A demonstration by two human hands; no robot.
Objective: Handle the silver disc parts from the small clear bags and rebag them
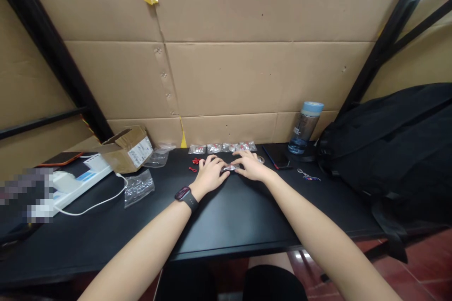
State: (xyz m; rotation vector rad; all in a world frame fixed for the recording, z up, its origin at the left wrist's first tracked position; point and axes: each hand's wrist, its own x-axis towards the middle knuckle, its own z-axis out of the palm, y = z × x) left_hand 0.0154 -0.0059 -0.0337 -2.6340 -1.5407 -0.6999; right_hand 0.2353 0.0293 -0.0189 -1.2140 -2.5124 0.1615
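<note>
A small clear plastic packet (231, 167) with something reddish and dark inside lies low over the black table between my hands. My left hand (209, 175), with a smartwatch on its wrist, pinches the packet's left end. At the right end, my right hand (250, 166) has its thumb and fingers closed on it. Red cord loops (197, 161) lie just left of my left hand, with a smaller red loop (192, 169) nearer me. Behind my hands runs a row of several filled clear packets (197, 149). A roll of tape (260, 159) shows partly past my right hand.
On the left are an open cardboard box (127, 150), an empty plastic bag (139, 188) and a power strip (83, 183) with a white cable. To the right are a phone (278, 156), a water bottle (305, 128), a keychain (309, 176) and a black backpack (391, 146).
</note>
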